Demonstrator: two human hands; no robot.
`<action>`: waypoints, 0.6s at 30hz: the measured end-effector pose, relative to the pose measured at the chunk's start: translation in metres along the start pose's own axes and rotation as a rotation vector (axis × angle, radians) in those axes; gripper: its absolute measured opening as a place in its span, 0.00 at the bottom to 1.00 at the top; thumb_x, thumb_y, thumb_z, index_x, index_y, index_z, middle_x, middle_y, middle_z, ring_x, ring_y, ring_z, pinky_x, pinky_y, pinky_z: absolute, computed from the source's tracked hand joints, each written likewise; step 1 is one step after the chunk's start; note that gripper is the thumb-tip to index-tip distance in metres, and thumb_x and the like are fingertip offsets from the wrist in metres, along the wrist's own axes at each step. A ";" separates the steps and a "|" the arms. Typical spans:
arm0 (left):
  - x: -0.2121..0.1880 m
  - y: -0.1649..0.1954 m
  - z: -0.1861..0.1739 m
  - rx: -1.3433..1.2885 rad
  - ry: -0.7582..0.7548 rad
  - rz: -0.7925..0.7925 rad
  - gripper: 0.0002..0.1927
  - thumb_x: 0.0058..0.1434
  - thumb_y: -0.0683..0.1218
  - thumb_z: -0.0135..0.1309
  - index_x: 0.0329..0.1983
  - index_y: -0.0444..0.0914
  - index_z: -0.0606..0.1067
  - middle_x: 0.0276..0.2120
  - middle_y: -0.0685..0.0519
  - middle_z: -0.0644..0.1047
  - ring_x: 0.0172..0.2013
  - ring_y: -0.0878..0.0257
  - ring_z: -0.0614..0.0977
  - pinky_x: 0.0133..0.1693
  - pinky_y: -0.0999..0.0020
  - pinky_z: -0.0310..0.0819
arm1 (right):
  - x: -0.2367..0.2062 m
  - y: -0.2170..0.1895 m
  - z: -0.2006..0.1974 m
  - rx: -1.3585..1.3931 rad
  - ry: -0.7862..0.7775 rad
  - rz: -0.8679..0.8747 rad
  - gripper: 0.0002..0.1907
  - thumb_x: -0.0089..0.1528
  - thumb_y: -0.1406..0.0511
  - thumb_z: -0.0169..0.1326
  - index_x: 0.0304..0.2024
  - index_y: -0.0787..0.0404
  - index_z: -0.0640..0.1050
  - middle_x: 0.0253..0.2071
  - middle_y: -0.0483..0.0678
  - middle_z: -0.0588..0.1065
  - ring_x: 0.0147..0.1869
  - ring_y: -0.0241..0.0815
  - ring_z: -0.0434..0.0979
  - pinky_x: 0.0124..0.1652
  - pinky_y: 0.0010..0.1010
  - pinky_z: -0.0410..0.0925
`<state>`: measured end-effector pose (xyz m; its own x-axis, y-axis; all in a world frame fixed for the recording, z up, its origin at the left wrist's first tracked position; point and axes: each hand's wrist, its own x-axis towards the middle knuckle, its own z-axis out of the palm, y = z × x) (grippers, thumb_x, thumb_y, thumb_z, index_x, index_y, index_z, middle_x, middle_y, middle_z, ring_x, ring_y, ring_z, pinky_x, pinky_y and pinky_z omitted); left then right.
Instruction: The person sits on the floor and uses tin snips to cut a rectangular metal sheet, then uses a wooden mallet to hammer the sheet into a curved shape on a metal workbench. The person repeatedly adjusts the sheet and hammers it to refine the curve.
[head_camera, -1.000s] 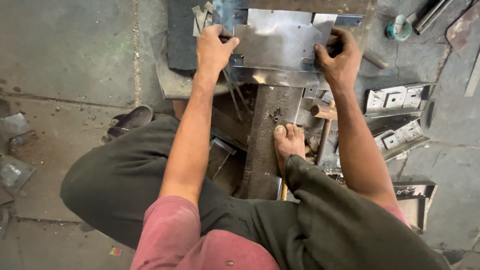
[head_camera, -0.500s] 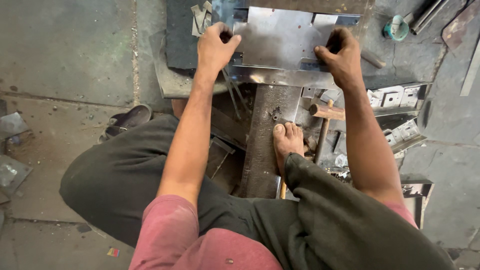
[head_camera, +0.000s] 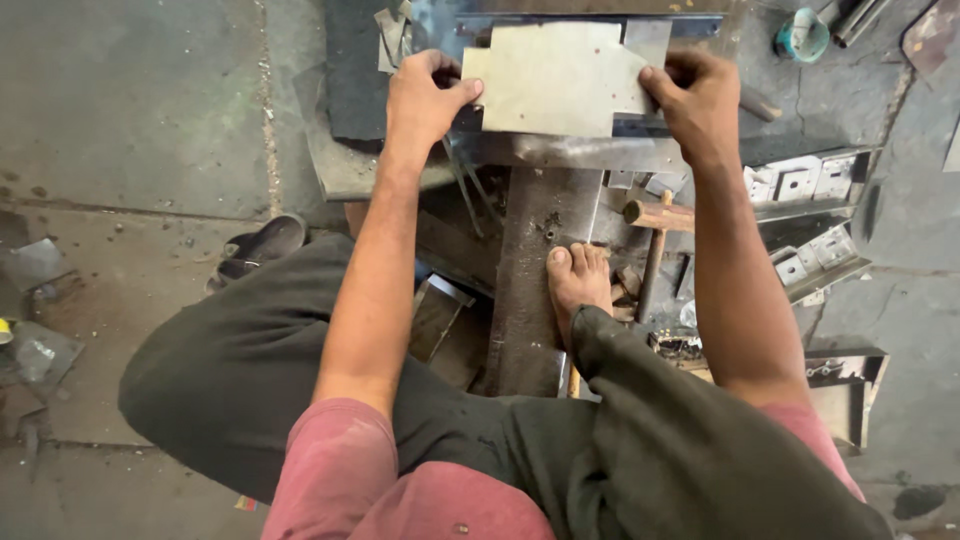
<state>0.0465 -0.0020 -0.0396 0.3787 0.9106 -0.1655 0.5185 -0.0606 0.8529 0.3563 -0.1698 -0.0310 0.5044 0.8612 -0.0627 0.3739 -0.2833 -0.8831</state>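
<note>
Both hands (head_camera: 425, 95) (head_camera: 700, 95) have lifted the metal sheet (head_camera: 550, 80) flatter, notched outline showing

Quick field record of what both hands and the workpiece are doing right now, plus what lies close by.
left hand: grips the left edge of the metal sheet, thumb on top
right hand: grips the sheet's right edge
metal sheet: flat, notched outline, lying over the steel bar on the floor
foot: bare, resting on the upright beam below the bar
hammer: on the floor right of the foot, untouched
brackets: stacked further right
sandal: left of the knee
</note>
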 end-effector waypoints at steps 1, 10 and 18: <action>0.000 -0.001 0.005 0.022 0.029 -0.004 0.16 0.49 0.49 0.71 0.35 0.34 0.81 0.29 0.49 0.85 0.31 0.60 0.87 0.37 0.66 0.79 | 0.002 0.001 0.001 -0.112 0.021 -0.075 0.13 0.66 0.67 0.68 0.48 0.71 0.82 0.39 0.52 0.83 0.40 0.36 0.83 0.42 0.27 0.75; -0.006 -0.004 0.019 0.121 0.197 0.050 0.15 0.48 0.46 0.72 0.32 0.34 0.79 0.28 0.46 0.84 0.32 0.53 0.86 0.39 0.59 0.78 | -0.002 0.009 0.025 -0.377 0.203 -0.288 0.16 0.62 0.67 0.72 0.49 0.67 0.83 0.42 0.56 0.77 0.41 0.47 0.80 0.43 0.36 0.72; -0.006 -0.004 0.013 0.099 0.223 0.004 0.14 0.47 0.46 0.72 0.29 0.34 0.80 0.28 0.46 0.84 0.31 0.54 0.87 0.38 0.62 0.79 | -0.006 0.017 0.036 -0.361 0.176 -0.221 0.26 0.59 0.65 0.74 0.57 0.64 0.81 0.43 0.52 0.76 0.45 0.48 0.77 0.46 0.37 0.71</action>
<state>0.0519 -0.0121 -0.0482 0.2075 0.9774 -0.0396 0.5938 -0.0937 0.7991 0.3319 -0.1649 -0.0626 0.4949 0.8416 0.2164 0.7192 -0.2569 -0.6456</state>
